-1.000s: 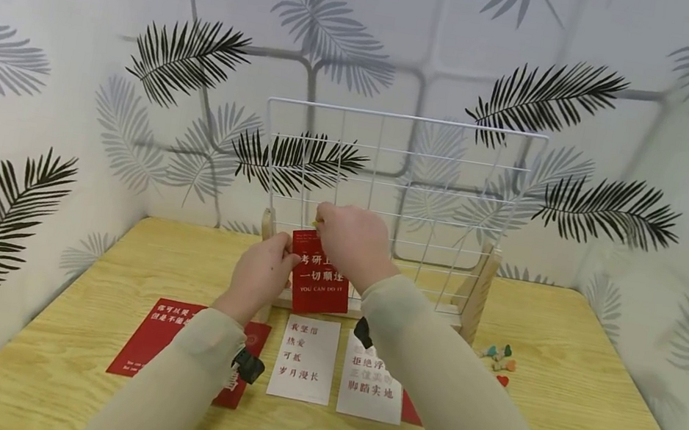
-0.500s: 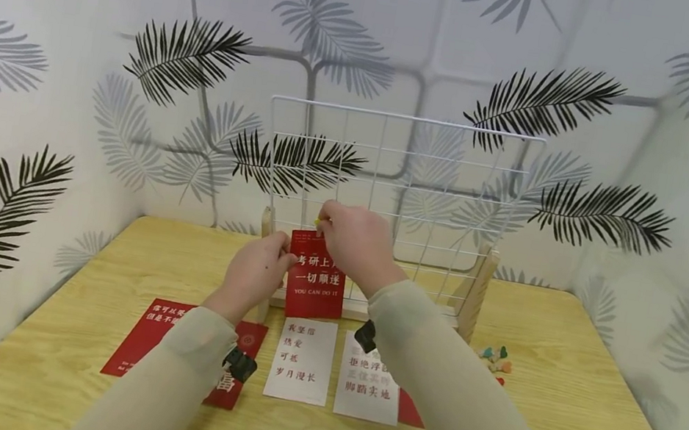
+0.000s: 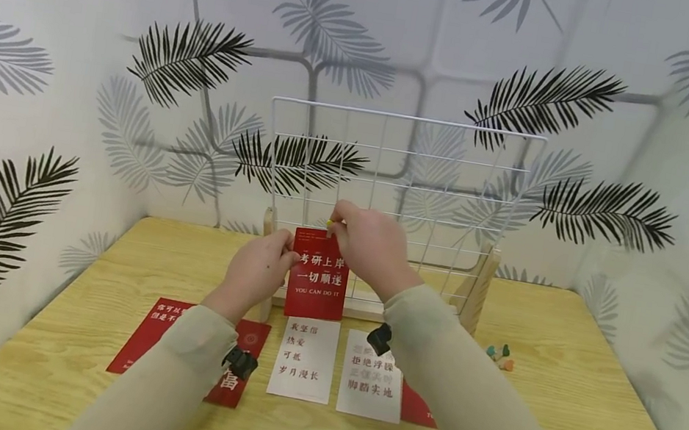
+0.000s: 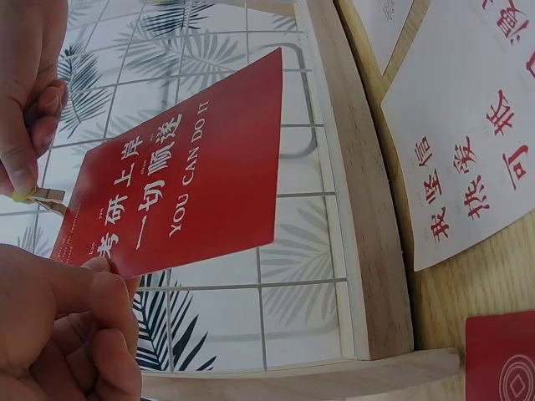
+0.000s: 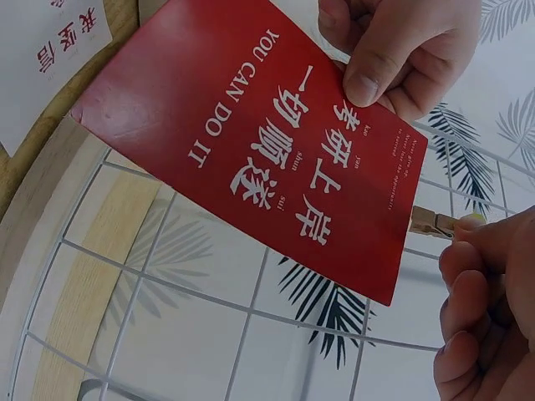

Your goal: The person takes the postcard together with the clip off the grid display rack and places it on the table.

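Observation:
A red card (image 3: 316,292) with white lettering stands upright before the white wire grid (image 3: 430,176). My left hand (image 3: 256,272) pinches its left edge between thumb and fingers. At the card's top edge, my right hand (image 3: 376,249) pinches a small wooden clothespin (image 5: 433,222) with a yellow piece on its end. In the right wrist view the clothespin's tip meets the card's top edge. Whether it also grips a grid wire I cannot tell. The left wrist view shows the card (image 4: 192,175) tilted, its lower part apart from the wires.
The grid stands in a wooden base (image 3: 363,313) on the wooden table (image 3: 68,322). White cards (image 3: 301,379) (image 3: 368,404) and red cards (image 3: 142,333) lie in front of it. Several small coloured clothespins (image 3: 501,356) lie to the right. A leaf-patterned wall is behind.
My right hand has shifted slightly right along the card's top edge with the clothespin. The card has straightened a little, and more of its lettering shows. My left hand still holds its left edge.

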A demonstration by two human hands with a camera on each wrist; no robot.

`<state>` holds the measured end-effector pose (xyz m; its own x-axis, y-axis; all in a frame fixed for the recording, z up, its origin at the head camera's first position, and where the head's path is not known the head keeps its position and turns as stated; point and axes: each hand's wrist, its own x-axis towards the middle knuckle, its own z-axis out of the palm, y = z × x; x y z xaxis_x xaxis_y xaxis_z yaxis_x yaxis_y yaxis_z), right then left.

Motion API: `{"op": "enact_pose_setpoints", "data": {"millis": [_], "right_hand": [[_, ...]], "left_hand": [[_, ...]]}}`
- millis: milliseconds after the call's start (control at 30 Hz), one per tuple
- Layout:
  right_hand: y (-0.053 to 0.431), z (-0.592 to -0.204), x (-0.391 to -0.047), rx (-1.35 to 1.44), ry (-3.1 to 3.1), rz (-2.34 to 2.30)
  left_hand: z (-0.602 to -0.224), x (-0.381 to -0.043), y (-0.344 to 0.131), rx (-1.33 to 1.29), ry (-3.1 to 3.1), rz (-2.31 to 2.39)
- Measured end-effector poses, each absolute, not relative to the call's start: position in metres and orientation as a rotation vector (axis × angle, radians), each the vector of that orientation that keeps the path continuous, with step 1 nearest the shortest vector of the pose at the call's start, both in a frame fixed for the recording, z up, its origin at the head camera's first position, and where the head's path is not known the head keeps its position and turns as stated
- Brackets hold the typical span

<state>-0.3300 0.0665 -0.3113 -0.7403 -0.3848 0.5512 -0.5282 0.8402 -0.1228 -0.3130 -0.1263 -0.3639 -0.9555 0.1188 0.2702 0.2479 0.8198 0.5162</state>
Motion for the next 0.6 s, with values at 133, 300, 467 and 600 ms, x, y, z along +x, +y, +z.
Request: {"op": "enact_pose_setpoints", "data": {"millis": [133,300,467,600], "right_hand": [[0.072,-0.309,-0.325,0.701,-2.467,0.411],[0.078,-0.307,-0.319,0.694,-2.478,0.468],[0.087,-0.309,-0.313,0.692,-2.494,0.508],[0.096,-0.313,-0.309,0.708,-2.498,0.524]], "left_hand": [[-0.361,-0.311,-0.125,-0.288,-2.783,-0.840],[-0.359,-0.308,-0.127,-0.322,-2.791,-0.823],[-0.356,-0.302,-0.128,-0.333,-2.795,-0.829],[-0.354,-0.297,-0.130,-0.342,-2.805,-0.836]]}}
